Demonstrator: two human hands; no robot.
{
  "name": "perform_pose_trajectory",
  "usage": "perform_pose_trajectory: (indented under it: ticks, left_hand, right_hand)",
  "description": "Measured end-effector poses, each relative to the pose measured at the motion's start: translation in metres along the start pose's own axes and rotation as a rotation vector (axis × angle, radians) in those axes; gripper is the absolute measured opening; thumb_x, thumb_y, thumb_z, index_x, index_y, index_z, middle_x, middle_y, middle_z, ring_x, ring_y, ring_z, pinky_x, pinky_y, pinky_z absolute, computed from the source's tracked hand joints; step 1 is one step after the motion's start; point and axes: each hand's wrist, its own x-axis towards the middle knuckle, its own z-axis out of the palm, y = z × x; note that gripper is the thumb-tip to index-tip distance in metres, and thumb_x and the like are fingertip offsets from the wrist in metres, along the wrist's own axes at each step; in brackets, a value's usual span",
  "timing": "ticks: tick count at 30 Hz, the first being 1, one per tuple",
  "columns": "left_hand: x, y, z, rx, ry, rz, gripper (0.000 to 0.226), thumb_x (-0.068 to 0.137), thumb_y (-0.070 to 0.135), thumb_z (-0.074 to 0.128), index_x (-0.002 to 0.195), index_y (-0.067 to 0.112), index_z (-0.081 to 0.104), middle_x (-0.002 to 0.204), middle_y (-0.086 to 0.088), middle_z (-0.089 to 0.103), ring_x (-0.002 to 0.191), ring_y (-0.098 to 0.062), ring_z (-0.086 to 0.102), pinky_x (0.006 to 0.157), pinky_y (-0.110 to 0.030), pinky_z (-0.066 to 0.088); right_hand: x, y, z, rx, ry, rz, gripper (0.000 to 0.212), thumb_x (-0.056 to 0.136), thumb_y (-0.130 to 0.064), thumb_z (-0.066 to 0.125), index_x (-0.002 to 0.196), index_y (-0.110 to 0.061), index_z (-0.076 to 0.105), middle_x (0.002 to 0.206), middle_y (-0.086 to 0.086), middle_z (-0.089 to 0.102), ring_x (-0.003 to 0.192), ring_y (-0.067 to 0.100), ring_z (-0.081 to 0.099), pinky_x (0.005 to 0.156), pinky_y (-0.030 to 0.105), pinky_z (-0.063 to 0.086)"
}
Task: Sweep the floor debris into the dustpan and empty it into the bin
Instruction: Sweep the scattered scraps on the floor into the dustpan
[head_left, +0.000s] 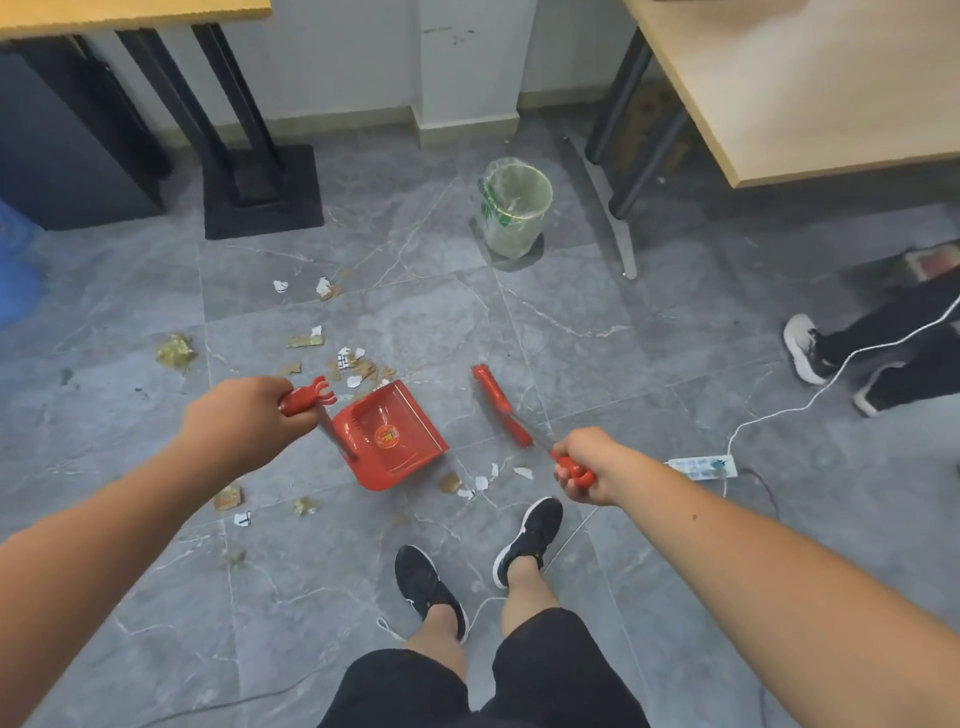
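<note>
Fingers (291, 395) of the left hand (244, 421) clenched round the red dustpan handle (306, 397), just below its forked clip end. Shaft runs down and right from the fist to the back of the dustpan (389, 434).

Right hand (589, 465) fingers wrapped tight on the red grip of the broom (501, 405). Broom long axis: diagonal, from the fist up-left to the red head, which sits on the floor (649, 364) just right of the pan, not touching it.

Dustpan rests on the floor, tipped on its shaft, open mouth facing up-right toward the bin side. Round sticker inside, tray looks clean.

Debris (358, 366): paper and cardboard scraps bunched just beyond the pan's far-left corner, more strung out toward the far left. Second small cluster (480, 480) just near side of the pan, beside the person's right shoe (530, 540). A few bits lower left.

Bin (514, 208): upright, clear liner, well beyond the pan, near the far wall.

Floor is grey marble-look tile. Counter (805, 88) with a light wood top at far right, dark legs; another at top left over a black stand. White power strip (704, 466) and cable on the floor at right. Second person's legs at the right edge.
</note>
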Motion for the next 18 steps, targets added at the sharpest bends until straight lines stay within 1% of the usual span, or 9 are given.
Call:
perform_pose_trajectory:
  ticks: [2, 5, 7, 10, 12, 16, 18]
  left_hand:
    - [0.006, 0.014, 0.003, 0.009, -0.003, 0.032, 0.041, 0.09, 0.049, 0.065, 0.069, 0.014, 0.061, 0.06, -0.005, 0.062, 0.059, -0.023, 0.06, 0.051, -0.028, 0.041]
    - [0.014, 0.032, 0.007, 0.034, -0.011, 0.093, 0.041, 0.09, 0.05, 0.064, 0.069, 0.015, 0.061, 0.06, -0.005, 0.062, 0.058, -0.022, 0.06, 0.051, -0.028, 0.041]
    - [0.018, 0.042, 0.009, 0.06, -0.011, 0.128, 0.041, 0.09, 0.051, 0.065, 0.069, 0.016, 0.061, 0.061, -0.004, 0.062, 0.058, -0.021, 0.059, 0.05, -0.028, 0.04]
    - [0.022, 0.052, 0.015, 0.063, -0.022, 0.176, 0.04, 0.089, 0.05, 0.066, 0.069, 0.017, 0.061, 0.061, -0.003, 0.062, 0.058, -0.021, 0.058, 0.049, -0.028, 0.04]
    - [0.024, 0.056, 0.019, 0.085, -0.043, 0.197, 0.038, 0.089, 0.051, 0.066, 0.07, 0.018, 0.062, 0.062, -0.002, 0.062, 0.058, -0.019, 0.057, 0.049, -0.028, 0.039]
    - [0.026, 0.055, 0.024, 0.098, -0.038, 0.204, 0.044, 0.09, 0.055, 0.065, 0.069, 0.016, 0.061, 0.06, -0.003, 0.062, 0.056, -0.02, 0.058, 0.048, -0.027, 0.039]
    - [0.025, 0.05, 0.025, 0.112, -0.039, 0.199, 0.047, 0.089, 0.058, 0.065, 0.068, 0.017, 0.06, 0.06, -0.003, 0.062, 0.056, -0.021, 0.059, 0.049, -0.027, 0.041]
  right_hand:
    - [0.004, 0.006, -0.016, 0.018, 0.034, 0.012, 0.027, 0.096, -0.007, 0.039, 0.069, -0.01, 0.044, 0.04, 0.004, 0.039, 0.039, 0.011, 0.036, 0.031, 0.013, 0.03]
    - [0.011, 0.016, -0.037, 0.052, 0.07, 0.036, 0.024, 0.094, -0.006, 0.037, 0.072, -0.011, 0.045, 0.04, 0.004, 0.039, 0.039, 0.009, 0.036, 0.031, 0.012, 0.03]
    - [0.012, 0.024, -0.048, 0.089, 0.086, 0.057, 0.023, 0.096, -0.008, 0.038, 0.074, -0.011, 0.045, 0.04, 0.004, 0.039, 0.043, 0.009, 0.035, 0.031, 0.012, 0.031]
    - [0.01, 0.038, -0.058, 0.117, 0.111, 0.06, 0.025, 0.094, -0.002, 0.037, 0.072, -0.01, 0.043, 0.035, 0.004, 0.037, 0.047, 0.011, 0.031, 0.034, 0.009, 0.03]
    - [0.009, 0.049, -0.058, 0.127, 0.122, 0.073, 0.027, 0.094, -0.001, 0.035, 0.07, -0.01, 0.043, 0.032, 0.003, 0.036, 0.043, 0.01, 0.031, 0.034, 0.009, 0.029]
    - [0.012, 0.071, -0.042, 0.192, 0.083, 0.121, 0.028, 0.097, -0.006, 0.033, 0.071, -0.011, 0.043, 0.035, 0.003, 0.037, 0.026, 0.007, 0.026, 0.033, 0.009, 0.025]
    - [0.014, 0.082, -0.027, 0.206, 0.051, 0.134, 0.028, 0.097, -0.006, 0.032, 0.072, -0.012, 0.042, 0.037, 0.002, 0.037, 0.026, 0.007, 0.026, 0.032, 0.01, 0.024]
